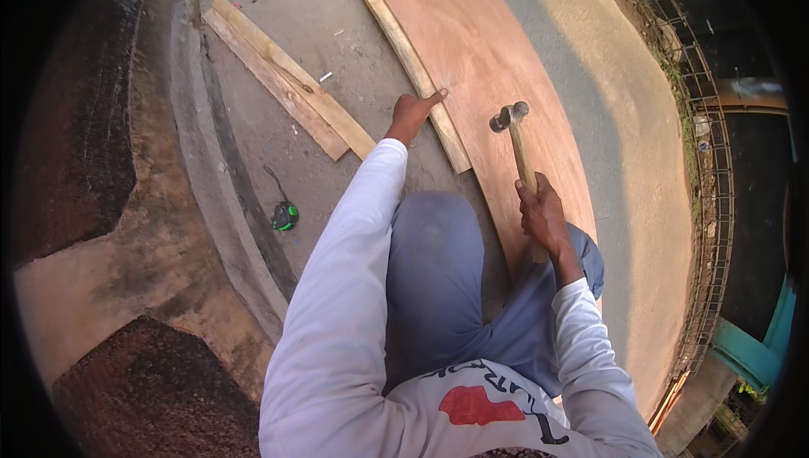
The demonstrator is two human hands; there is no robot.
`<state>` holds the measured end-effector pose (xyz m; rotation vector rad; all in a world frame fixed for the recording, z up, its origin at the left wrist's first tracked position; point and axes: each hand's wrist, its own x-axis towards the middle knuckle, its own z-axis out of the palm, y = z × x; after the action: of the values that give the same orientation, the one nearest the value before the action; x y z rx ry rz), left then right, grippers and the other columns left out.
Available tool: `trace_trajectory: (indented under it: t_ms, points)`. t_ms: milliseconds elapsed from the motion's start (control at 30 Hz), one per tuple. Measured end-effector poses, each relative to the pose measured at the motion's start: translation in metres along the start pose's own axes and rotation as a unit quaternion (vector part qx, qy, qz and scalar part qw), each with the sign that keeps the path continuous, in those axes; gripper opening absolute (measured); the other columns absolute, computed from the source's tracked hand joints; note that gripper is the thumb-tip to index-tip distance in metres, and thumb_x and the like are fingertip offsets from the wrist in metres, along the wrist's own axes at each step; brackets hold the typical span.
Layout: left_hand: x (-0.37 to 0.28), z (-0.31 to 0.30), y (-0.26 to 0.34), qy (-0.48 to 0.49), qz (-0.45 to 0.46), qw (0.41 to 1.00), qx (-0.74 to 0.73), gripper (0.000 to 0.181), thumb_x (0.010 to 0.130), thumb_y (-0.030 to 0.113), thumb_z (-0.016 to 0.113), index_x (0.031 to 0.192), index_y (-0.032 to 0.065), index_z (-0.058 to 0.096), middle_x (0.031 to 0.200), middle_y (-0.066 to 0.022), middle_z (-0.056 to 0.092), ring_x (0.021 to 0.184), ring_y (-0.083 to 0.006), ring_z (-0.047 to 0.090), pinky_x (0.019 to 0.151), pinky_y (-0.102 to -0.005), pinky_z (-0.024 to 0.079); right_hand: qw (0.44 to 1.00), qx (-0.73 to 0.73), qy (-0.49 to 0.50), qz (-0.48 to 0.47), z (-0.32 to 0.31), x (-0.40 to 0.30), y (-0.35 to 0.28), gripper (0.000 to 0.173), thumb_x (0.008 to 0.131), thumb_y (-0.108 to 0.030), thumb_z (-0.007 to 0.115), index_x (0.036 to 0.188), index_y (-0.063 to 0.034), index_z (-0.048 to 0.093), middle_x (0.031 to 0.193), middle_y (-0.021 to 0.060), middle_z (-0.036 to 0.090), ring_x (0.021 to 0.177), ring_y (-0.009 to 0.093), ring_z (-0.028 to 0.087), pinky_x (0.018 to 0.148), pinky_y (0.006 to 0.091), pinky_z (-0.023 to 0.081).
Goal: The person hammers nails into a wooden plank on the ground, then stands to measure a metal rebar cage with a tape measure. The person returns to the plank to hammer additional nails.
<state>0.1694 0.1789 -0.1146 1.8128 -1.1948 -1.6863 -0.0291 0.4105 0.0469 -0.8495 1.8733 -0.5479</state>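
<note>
A long wooden batten [404, 47] lies along the left edge of a reddish plywood sheet [499, 72]. My left hand [412, 118] grips the batten near its close end, with the thumb across its top and the thumb tip at the plywood. The other fingers are mostly hidden. In my right hand [543, 211] is a ball-peen hammer [522, 154], held by its wooden handle. Its metal head is raised above the plywood, apart from the batten. My bent knee comes between my two arms, close to the batten's end.
Two loose boards [284, 72] lie on the concrete ground to the left. A black and green tape measure [285, 216] rests by a concrete curb [208, 142]. Along the far right runs a rebar cage [717, 173], near a turquoise beam [746, 350].
</note>
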Motion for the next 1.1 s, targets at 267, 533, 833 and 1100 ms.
trace_trajectory:
  t_ms: [267,533,833,1100]
  points:
    - [-0.032,-0.019,-0.074,0.032,-0.108,0.987,-0.118,0.053,0.088,0.041,0.071,0.099,-0.0103,0.066,0.084,-0.0205,0.068,0.078,-0.026,0.062,0.074,-0.0391,0.05,0.999,0.0,-0.011,0.048,0.007,-0.023,0.033,0.046,0.1,-0.031,0.054,0.127,0.0055,0.047,0.069,0.0094,0.055,0.05,0.018,0.056,0.045,0.0371,0.044]
    - [-0.071,0.021,-0.079,-0.021,0.134,0.991,0.018,0.048,0.089,0.039,0.069,0.099,-0.0087,0.068,0.09,-0.0123,0.07,0.079,-0.0198,0.061,0.073,-0.0345,0.049,0.99,0.017,0.092,-0.104,0.018,-0.051,-0.014,0.043,0.103,-0.033,0.053,0.124,0.0043,0.05,0.064,0.0088,0.055,0.054,0.016,0.056,0.049,0.0353,0.044]
    - [-0.07,-0.006,-0.089,-0.217,-0.169,0.869,-0.41,0.024,0.09,0.019,0.062,0.102,-0.0007,0.065,0.071,-0.0019,0.051,0.055,-0.013,0.041,0.047,-0.0283,0.034,0.999,0.039,-0.007,-0.02,-0.005,-0.053,-0.03,0.035,0.105,-0.033,0.05,0.115,0.0007,0.052,0.07,0.0031,0.052,0.05,0.011,0.051,0.044,0.0285,0.043]
    - [-0.083,0.008,-0.106,-0.094,0.123,0.988,0.003,0.027,0.089,0.02,0.064,0.109,0.0017,0.068,0.072,-0.0081,0.063,0.063,-0.0193,0.058,0.059,-0.0335,0.047,0.987,0.108,-0.061,0.1,0.019,-0.043,0.019,0.035,0.105,-0.031,0.046,0.113,0.0026,0.049,0.07,0.0052,0.051,0.049,0.014,0.053,0.042,0.0306,0.044]
